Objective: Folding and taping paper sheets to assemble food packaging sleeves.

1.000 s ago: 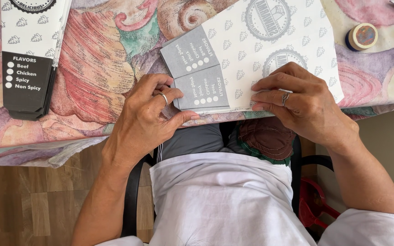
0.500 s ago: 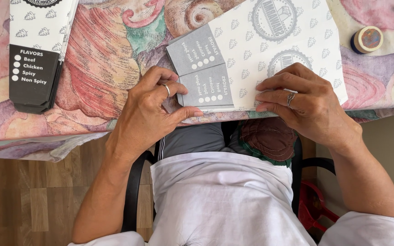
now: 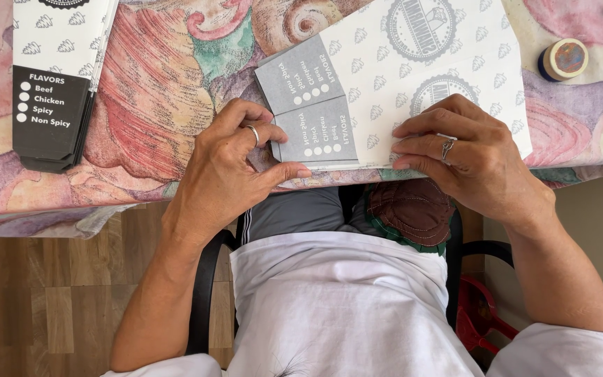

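While pressed flat on the patterned counter (image 3: pixel 155 105) near its front edge, flattened white carton (image 3: pixel 413 84) held under both hands, grey panels at its left end facing up. Left hand (image 3: pixel 235 167) curled at the grey flap (image 3: pixel 315 132), thumb stretched along the flap's lower edge, fingers (image 3: pixel 246 115) bent over its left corner, pinching it; ring visible. Right hand (image 3: pixel 465 153) laid on the carton's lower right part, fingers extended and closed together, pressing down rather than clasping. Compared with half a second back: both hands in nearly the same place, carton unmoved, left thumb slightly further along the edge. Stack of similar flattened cartons (image 3: pixel 57 77) at upper left, well apart. Roll of tape (image 3: pixel 563 59) at upper right, just beside the carton's far corner.
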